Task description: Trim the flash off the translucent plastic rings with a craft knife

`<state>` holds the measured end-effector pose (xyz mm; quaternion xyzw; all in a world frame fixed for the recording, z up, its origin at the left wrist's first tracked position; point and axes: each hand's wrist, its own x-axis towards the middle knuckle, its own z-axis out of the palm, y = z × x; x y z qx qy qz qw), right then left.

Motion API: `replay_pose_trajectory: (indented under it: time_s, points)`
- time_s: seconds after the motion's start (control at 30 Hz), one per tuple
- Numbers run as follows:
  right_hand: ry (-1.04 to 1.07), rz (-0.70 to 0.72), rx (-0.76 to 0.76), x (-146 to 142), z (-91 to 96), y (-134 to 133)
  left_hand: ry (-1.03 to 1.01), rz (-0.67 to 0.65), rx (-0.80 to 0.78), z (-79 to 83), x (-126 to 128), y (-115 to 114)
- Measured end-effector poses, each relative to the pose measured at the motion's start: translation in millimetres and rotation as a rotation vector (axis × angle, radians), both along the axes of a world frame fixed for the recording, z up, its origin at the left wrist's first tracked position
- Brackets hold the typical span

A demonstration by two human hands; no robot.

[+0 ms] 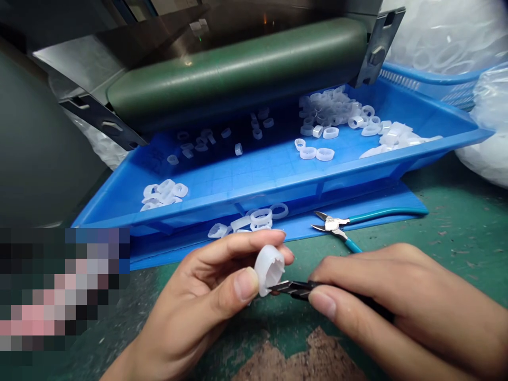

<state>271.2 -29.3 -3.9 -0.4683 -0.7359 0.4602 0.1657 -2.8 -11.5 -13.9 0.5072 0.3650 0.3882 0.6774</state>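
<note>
My left hand [210, 286] pinches a translucent white plastic ring [270, 269] between thumb and fingers, its toothed inner side turned towards the right. In my right hand [381, 296] is a slim black utility knife [296, 289], gripped between thumb and fingers. Its metal tip meets the lower rim of the ring. Most of the knife's handle is hidden by the hand. Just beyond my hands, several loose rings [261, 216] lie on a blue sheet. Side cutters [332, 223] with teal handles rest at the right, jaws apart, partly behind my right hand.
A blue tray [214, 190] holds many white rings, heaped at its back right [333, 108]. Above it hangs a green conveyor roller [238, 71] between metal brackets. Plastic bags [448, 37] and a blue basket [428, 79] stand right. The green tabletop [456, 227] is worn in front.
</note>
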Motion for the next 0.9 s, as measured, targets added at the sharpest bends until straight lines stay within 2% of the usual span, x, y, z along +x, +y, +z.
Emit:
replay_pose_trajectory:
  time_s: [0.1,0.2,0.27,0.5,0.73,0.9]
  points:
    - [-0.019,-0.037,-0.104,3.7,5.2,-3.6,-0.008,-0.006,0.011,-0.3,-0.5,0.8]
    - [-0.011,-0.038,-0.136,6.1,6.8,-4.8,-0.002,0.002,0.015,1.0,-0.1,-0.5]
    - [0.012,-0.043,-0.135,5.4,6.2,-4.2,0.002,-0.003,0.006,2.2,0.1,-1.6]
    - [0.194,-0.213,-0.038,-14.0,7.8,4.4,-0.004,-0.04,-0.003,4.2,0.8,-1.9]
    - [0.199,-0.189,-0.066,-17.4,10.8,7.0,-0.02,-0.069,-0.008,2.6,-1.0,-1.3]
    - [0.098,-0.019,-0.201,-6.1,12.1,8.5,-0.06,-0.077,-0.039,2.6,0.1,-1.4]
